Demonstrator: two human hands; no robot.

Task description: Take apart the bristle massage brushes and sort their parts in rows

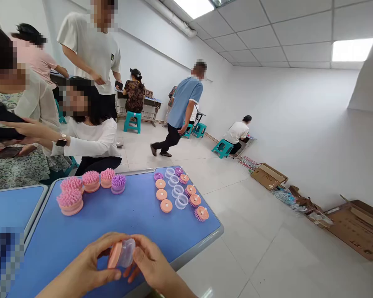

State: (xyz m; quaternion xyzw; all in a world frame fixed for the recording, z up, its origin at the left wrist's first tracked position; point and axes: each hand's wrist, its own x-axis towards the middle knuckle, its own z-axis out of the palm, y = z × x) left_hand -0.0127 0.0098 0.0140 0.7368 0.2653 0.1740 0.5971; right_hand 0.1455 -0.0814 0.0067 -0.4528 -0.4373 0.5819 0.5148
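Five bristled brushes (90,181), four pink and one purple, crowd the far-left corner of a blue worktop (127,211), leaving bare surface through its middle and along the left edge. Rows of mostly peach discs (161,194), clear rings (181,207) and bristle heads (201,213) occupy the stretch along the right edge; a person in white (95,138) is just beyond the far-left corner. Near the front edge, the left hand (95,258) pinches a peach cap (115,255) between thumb and fingers, while the right hand (151,260), fingers curled, grips the adjoining clear cup (127,253), both pieces tipped sideways.
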